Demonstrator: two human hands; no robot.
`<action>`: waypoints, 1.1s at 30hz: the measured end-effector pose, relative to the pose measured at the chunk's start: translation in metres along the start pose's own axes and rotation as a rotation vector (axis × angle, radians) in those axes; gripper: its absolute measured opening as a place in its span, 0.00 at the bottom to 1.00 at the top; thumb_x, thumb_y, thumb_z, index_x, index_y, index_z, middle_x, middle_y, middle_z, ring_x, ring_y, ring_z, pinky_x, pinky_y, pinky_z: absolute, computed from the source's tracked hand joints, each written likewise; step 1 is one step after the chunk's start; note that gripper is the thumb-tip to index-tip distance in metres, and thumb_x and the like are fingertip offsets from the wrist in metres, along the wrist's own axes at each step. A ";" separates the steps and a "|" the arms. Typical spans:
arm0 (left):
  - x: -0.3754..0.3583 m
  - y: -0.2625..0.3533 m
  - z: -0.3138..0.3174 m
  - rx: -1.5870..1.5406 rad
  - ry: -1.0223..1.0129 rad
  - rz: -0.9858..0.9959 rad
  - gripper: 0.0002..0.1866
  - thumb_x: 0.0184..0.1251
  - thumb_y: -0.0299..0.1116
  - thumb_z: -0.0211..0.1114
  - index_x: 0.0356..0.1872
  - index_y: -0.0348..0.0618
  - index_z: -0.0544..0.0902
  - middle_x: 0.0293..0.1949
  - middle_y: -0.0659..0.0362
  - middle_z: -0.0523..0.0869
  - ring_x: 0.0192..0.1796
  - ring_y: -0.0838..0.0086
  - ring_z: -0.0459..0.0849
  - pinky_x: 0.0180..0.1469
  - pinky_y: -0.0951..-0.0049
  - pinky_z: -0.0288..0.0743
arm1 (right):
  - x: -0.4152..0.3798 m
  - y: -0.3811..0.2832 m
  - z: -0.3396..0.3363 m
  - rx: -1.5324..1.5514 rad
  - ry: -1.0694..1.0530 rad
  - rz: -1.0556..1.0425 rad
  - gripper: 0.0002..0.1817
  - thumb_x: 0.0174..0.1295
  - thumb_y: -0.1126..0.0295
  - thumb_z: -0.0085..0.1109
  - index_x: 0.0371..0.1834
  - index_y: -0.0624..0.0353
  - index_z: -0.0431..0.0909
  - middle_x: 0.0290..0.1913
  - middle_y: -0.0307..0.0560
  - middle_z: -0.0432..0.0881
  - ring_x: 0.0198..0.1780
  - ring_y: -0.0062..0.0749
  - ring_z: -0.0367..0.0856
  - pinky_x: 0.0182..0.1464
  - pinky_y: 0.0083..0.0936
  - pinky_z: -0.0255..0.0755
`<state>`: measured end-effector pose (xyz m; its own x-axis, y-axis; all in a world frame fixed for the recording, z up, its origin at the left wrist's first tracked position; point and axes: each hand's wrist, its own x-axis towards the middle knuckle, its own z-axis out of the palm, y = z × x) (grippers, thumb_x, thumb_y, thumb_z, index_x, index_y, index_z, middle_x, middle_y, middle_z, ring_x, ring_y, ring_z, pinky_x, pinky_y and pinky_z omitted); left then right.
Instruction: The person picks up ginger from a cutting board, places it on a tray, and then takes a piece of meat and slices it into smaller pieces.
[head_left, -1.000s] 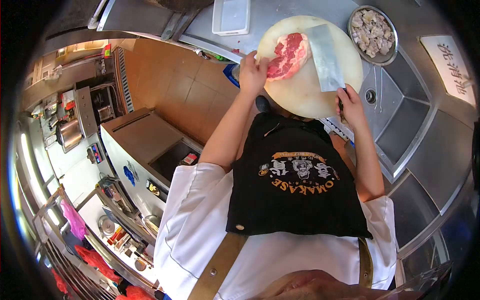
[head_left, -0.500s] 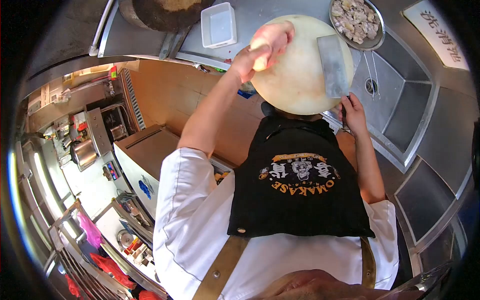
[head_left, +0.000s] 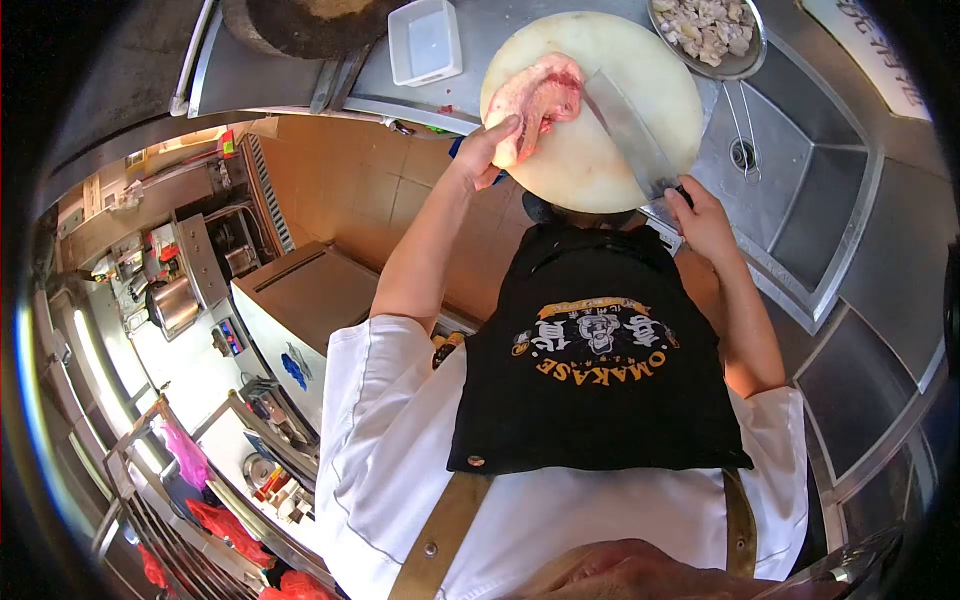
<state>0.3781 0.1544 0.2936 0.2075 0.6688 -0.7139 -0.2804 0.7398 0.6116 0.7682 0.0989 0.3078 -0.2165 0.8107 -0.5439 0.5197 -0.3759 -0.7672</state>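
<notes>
A slab of raw meat [head_left: 538,103], pale and fatty with a red edge, lies at the left side of the round cutting board [head_left: 600,50]. My left hand [head_left: 487,150] grips its near end, thumb on top and the other fingers partly hidden. A broad cleaver [head_left: 632,135] slants across the board with its far end beside the meat. My right hand [head_left: 703,218] is closed round the cleaver's dark handle at the board's near right edge.
A white plastic tub [head_left: 424,42] stands left of the board, near a dark wok [head_left: 310,25]. At the upper right, a metal bowl [head_left: 708,35] of cut pieces sits beside the sink [head_left: 800,150]. Metal tongs [head_left: 742,125] extend over the sink.
My left hand has drawn back toward me and down, and more of the meat now shows on the board. The cleaver has swung so its far end points left, toward the meat.
</notes>
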 end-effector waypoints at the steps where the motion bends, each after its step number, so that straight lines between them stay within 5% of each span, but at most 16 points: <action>1: -0.003 0.000 0.004 -0.047 -0.017 0.021 0.37 0.80 0.49 0.64 0.80 0.39 0.63 0.72 0.50 0.77 0.72 0.58 0.78 0.77 0.55 0.71 | -0.003 -0.003 -0.002 -0.096 0.009 -0.016 0.21 0.76 0.58 0.59 0.65 0.56 0.79 0.39 0.54 0.88 0.39 0.45 0.88 0.44 0.38 0.79; 5: -0.002 -0.008 0.012 -0.234 -0.052 0.080 0.37 0.80 0.52 0.63 0.79 0.40 0.65 0.69 0.48 0.81 0.70 0.59 0.80 0.75 0.57 0.73 | -0.006 0.006 0.000 -0.213 0.056 -0.141 0.22 0.75 0.55 0.60 0.65 0.55 0.80 0.48 0.63 0.89 0.51 0.61 0.87 0.53 0.45 0.79; 12: 0.003 -0.019 -0.001 -0.339 -0.139 0.032 0.38 0.80 0.58 0.60 0.78 0.40 0.67 0.68 0.47 0.83 0.68 0.57 0.83 0.72 0.54 0.75 | -0.018 -0.008 -0.004 -0.287 0.051 -0.088 0.21 0.75 0.56 0.59 0.64 0.54 0.80 0.46 0.62 0.89 0.50 0.60 0.88 0.52 0.47 0.79; 15: 0.006 -0.025 -0.002 -0.470 -0.101 0.055 0.36 0.79 0.53 0.65 0.76 0.40 0.69 0.66 0.48 0.84 0.65 0.57 0.84 0.68 0.55 0.80 | -0.019 0.000 0.002 -0.342 0.049 -0.091 0.20 0.75 0.56 0.59 0.63 0.53 0.80 0.46 0.61 0.89 0.49 0.62 0.87 0.51 0.49 0.79; 18: 0.001 -0.022 0.016 -0.247 0.125 0.284 0.31 0.77 0.42 0.69 0.74 0.40 0.71 0.64 0.48 0.84 0.62 0.59 0.86 0.61 0.57 0.85 | -0.013 -0.017 0.012 -0.369 0.053 -0.083 0.20 0.75 0.55 0.59 0.63 0.52 0.81 0.46 0.62 0.89 0.49 0.63 0.87 0.51 0.51 0.78; 21: -0.012 -0.014 0.033 0.310 0.437 0.304 0.27 0.77 0.33 0.70 0.71 0.39 0.72 0.62 0.50 0.84 0.59 0.62 0.88 0.55 0.59 0.89 | -0.014 -0.012 0.021 -0.398 0.108 -0.149 0.20 0.75 0.54 0.58 0.63 0.52 0.81 0.46 0.62 0.89 0.49 0.62 0.87 0.52 0.52 0.78; 24: 0.006 -0.026 0.008 -0.049 0.153 0.173 0.29 0.80 0.41 0.66 0.73 0.39 0.68 0.62 0.50 0.83 0.60 0.59 0.86 0.61 0.54 0.85 | -0.002 -0.016 0.021 -0.448 0.130 -0.136 0.20 0.76 0.53 0.56 0.63 0.52 0.80 0.46 0.61 0.89 0.50 0.61 0.87 0.51 0.53 0.79; 27: 0.023 -0.059 0.028 -0.318 0.116 0.279 0.27 0.80 0.41 0.66 0.70 0.38 0.70 0.57 0.51 0.85 0.56 0.61 0.88 0.57 0.56 0.86 | 0.017 -0.026 0.016 -0.511 0.150 -0.139 0.20 0.76 0.53 0.56 0.62 0.51 0.79 0.46 0.60 0.89 0.49 0.61 0.87 0.50 0.52 0.79; 30: 0.034 -0.080 0.072 -0.392 0.167 0.183 0.20 0.77 0.34 0.69 0.63 0.43 0.73 0.43 0.58 0.87 0.34 0.69 0.87 0.38 0.63 0.88 | 0.041 -0.046 0.011 -0.572 0.197 -0.188 0.19 0.76 0.54 0.57 0.61 0.52 0.80 0.45 0.59 0.89 0.48 0.61 0.87 0.48 0.51 0.79; 31: 0.029 -0.081 0.088 -0.289 0.261 0.041 0.20 0.74 0.35 0.72 0.58 0.43 0.74 0.38 0.59 0.84 0.30 0.70 0.84 0.33 0.68 0.82 | 0.046 -0.051 0.008 -0.591 0.202 -0.198 0.19 0.75 0.53 0.57 0.61 0.52 0.80 0.46 0.59 0.89 0.48 0.61 0.87 0.49 0.51 0.80; 33: 0.014 -0.083 0.093 0.218 0.272 0.163 0.22 0.70 0.36 0.76 0.57 0.42 0.74 0.36 0.58 0.83 0.30 0.71 0.83 0.32 0.70 0.79 | 0.045 -0.053 0.000 -0.597 0.206 -0.170 0.20 0.75 0.53 0.56 0.61 0.53 0.79 0.47 0.59 0.89 0.49 0.59 0.88 0.50 0.51 0.79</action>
<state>0.4920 0.1092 0.2642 -0.0882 0.7567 -0.6478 -0.0775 0.6432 0.7618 0.7312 0.1559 0.3239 -0.2039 0.9286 -0.3101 0.8747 0.0305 -0.4837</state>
